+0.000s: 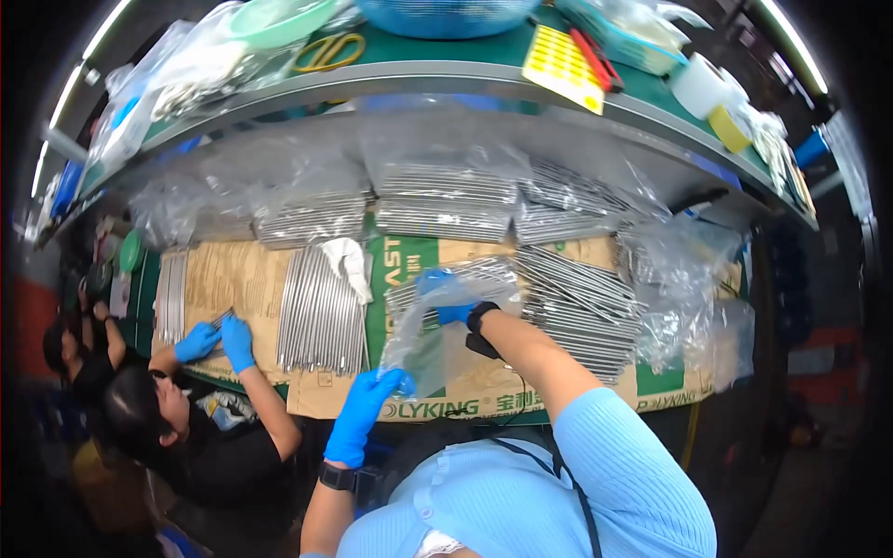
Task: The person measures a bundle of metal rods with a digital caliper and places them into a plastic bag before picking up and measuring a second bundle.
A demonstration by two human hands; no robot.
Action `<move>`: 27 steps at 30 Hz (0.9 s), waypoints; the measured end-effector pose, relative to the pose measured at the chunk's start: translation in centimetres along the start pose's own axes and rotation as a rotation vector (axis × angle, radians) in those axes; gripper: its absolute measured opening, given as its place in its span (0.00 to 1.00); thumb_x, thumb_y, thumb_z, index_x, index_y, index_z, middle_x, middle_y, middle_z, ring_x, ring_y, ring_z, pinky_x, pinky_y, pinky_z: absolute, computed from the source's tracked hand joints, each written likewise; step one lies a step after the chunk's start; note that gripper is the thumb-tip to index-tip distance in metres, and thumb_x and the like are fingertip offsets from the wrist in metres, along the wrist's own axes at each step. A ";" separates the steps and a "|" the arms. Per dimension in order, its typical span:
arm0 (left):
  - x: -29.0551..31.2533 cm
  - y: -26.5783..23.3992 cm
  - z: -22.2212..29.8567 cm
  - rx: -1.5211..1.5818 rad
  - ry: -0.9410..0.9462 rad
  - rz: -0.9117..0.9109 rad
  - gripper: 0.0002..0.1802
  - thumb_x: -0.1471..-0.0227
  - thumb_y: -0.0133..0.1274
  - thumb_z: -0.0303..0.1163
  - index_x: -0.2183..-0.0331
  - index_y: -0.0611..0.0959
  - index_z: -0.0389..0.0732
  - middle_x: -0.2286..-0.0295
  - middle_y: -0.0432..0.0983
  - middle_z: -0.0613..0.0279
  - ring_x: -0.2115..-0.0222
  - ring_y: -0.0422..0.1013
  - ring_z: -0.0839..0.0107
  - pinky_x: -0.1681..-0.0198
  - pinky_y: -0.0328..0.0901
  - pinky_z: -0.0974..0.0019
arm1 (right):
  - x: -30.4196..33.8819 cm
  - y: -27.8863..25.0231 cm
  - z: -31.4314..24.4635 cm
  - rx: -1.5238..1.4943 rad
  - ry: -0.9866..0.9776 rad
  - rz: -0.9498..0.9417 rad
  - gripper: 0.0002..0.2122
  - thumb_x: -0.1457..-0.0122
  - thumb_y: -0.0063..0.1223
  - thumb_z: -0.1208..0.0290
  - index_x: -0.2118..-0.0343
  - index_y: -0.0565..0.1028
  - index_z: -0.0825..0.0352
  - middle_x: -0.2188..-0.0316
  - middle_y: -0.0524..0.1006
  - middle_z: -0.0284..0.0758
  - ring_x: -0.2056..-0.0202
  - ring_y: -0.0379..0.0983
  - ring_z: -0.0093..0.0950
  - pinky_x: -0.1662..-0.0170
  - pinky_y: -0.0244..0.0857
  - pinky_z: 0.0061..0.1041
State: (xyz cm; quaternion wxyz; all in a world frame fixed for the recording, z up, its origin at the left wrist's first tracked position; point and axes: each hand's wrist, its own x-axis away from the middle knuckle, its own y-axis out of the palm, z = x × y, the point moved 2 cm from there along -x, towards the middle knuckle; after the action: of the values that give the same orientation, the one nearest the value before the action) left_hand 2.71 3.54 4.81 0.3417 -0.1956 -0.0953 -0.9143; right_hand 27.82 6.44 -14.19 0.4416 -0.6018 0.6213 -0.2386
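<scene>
My left hand (368,405), in a blue glove, pinches the near edge of a clear plastic bag (423,349) at the front of the table. My right hand (448,299), also blue-gloved, reaches into or under the bag's film, over a bundle of thin metal rods (498,271). The film covers its fingers, so their grip is unclear. Right of it lies a loose pile of metal rods (581,321), some crossing the others. To the left, a neat row of rods (316,321) lies side by side, with a white cloth (347,265) on its upper right corner.
Bagged rod bundles (446,205) line the back under a shelf (437,76), which holds yellow-handled scissors (330,53) and a blue basin (446,14). Crumpled plastic bags (684,298) lie at right. A co-worker's gloved hands (219,342) work at left, near more rods (171,296). Printed brown paper (233,279) covers the table.
</scene>
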 end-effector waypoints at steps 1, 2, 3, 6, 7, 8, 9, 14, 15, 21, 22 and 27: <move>0.2 -0.6 -0.4 0.020 -0.053 0.109 0.16 0.45 0.45 0.36 0.75 0.79 0.34 0.77 0.75 0.64 0.73 0.69 0.78 0.65 0.62 0.71 | 0.2 -0.2 -0.6 -0.013 0.034 -0.017 0.13 0.69 0.57 0.76 0.75 0.71 0.68 0.77 0.72 0.43 0.74 0.70 0.40 0.73 0.66 0.33; 0.0 -0.8 -0.5 0.010 -0.051 0.092 0.16 0.45 0.45 0.36 0.75 0.79 0.34 0.77 0.75 0.64 0.73 0.69 0.78 0.65 0.62 0.71 | 0.0 -0.9 -1.3 -0.024 0.061 -0.034 0.13 0.69 0.58 0.76 0.75 0.71 0.68 0.77 0.73 0.43 0.74 0.70 0.40 0.72 0.66 0.33; -0.2 -0.8 -0.6 0.017 -0.034 0.105 0.16 0.45 0.45 0.36 0.75 0.79 0.34 0.77 0.75 0.64 0.74 0.69 0.78 0.66 0.62 0.71 | -2.1 -1.5 -1.6 -0.032 0.091 -0.053 0.13 0.69 0.58 0.76 0.75 0.71 0.67 0.76 0.73 0.42 0.73 0.70 0.40 0.72 0.66 0.33; 0.4 -0.8 -1.0 0.025 -0.002 0.148 0.16 0.46 0.45 0.36 0.75 0.79 0.34 0.77 0.75 0.63 0.74 0.69 0.78 0.67 0.63 0.71 | -0.8 -4.1 -4.3 -0.082 0.149 -0.113 0.12 0.67 0.58 0.76 0.75 0.72 0.67 0.75 0.73 0.42 0.73 0.70 0.41 0.70 0.66 0.33; 0.9 -1.0 -1.4 0.037 0.006 0.163 0.16 0.46 0.45 0.36 0.76 0.79 0.34 0.77 0.75 0.63 0.74 0.69 0.77 0.67 0.63 0.71 | -1.8 -4.6 -5.4 -0.103 0.158 -0.134 0.12 0.67 0.58 0.76 0.74 0.72 0.67 0.75 0.73 0.42 0.72 0.70 0.41 0.70 0.66 0.33; 1.7 -1.1 -1.9 0.052 0.012 0.179 0.16 0.46 0.45 0.36 0.76 0.79 0.34 0.77 0.75 0.63 0.74 0.69 0.77 0.67 0.63 0.71 | -2.0 -5.4 -6.6 -0.125 0.168 -0.159 0.12 0.67 0.58 0.76 0.74 0.72 0.67 0.75 0.73 0.42 0.72 0.70 0.41 0.69 0.66 0.33; 1.1 -0.3 -1.8 0.065 0.030 0.158 0.16 0.46 0.45 0.36 0.76 0.79 0.34 0.77 0.75 0.63 0.74 0.69 0.77 0.67 0.63 0.71 | -0.5 -3.8 -4.7 -0.104 0.191 -0.139 0.12 0.67 0.58 0.76 0.74 0.72 0.67 0.75 0.73 0.42 0.72 0.70 0.41 0.69 0.66 0.33; 1.9 1.0 -2.2 -0.027 -0.021 0.081 0.16 0.45 0.45 0.36 0.76 0.79 0.34 0.77 0.75 0.64 0.74 0.69 0.77 0.66 0.62 0.72 | 2.9 2.2 -2.9 -0.212 -0.130 0.384 0.11 0.52 0.50 0.78 0.65 0.76 0.63 0.66 0.76 0.38 0.61 0.72 0.35 0.56 0.64 0.34; 2.0 1.2 -2.0 -0.020 -0.017 0.040 0.16 0.45 0.45 0.36 0.76 0.79 0.34 0.77 0.75 0.64 0.74 0.69 0.76 0.66 0.62 0.72 | 3.0 2.1 -3.1 -0.218 -0.151 0.387 0.11 0.52 0.50 0.78 0.65 0.76 0.63 0.66 0.76 0.38 0.61 0.72 0.35 0.56 0.64 0.34; 3.7 3.7 -1.2 0.041 -0.033 -0.085 0.15 0.46 0.46 0.34 0.75 0.80 0.34 0.76 0.75 0.64 0.74 0.69 0.77 0.66 0.63 0.73 | 3.7 -0.8 -6.2 -0.795 0.466 -0.007 0.11 0.54 0.53 0.73 0.65 0.75 0.64 0.67 0.76 0.40 0.63 0.71 0.39 0.58 0.64 0.35; 4.3 3.5 -0.9 0.043 -0.033 -0.080 0.15 0.46 0.46 0.34 0.75 0.80 0.34 0.76 0.75 0.64 0.74 0.69 0.77 0.66 0.63 0.73 | 3.6 -1.3 -6.7 -0.796 0.462 -0.012 0.11 0.54 0.53 0.73 0.65 0.75 0.64 0.67 0.76 0.40 0.63 0.71 0.39 0.58 0.64 0.35; 6.2 2.4 0.5 0.120 -0.023 0.054 0.15 0.46 0.46 0.34 0.74 0.80 0.33 0.78 0.74 0.65 0.76 0.68 0.79 0.68 0.62 0.74 | 5.2 -2.3 -7.1 -0.175 0.083 -0.219 0.12 0.48 0.50 0.70 0.59 0.72 0.66 0.60 0.74 0.38 0.60 0.70 0.35 0.55 0.64 0.32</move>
State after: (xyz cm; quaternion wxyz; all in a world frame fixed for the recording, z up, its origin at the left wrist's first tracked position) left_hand 0.22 -1.75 7.94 0.3762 -0.1879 -0.1486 -0.8950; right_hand 23.74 -0.58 -10.10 0.3325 -0.6919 0.5880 -0.2549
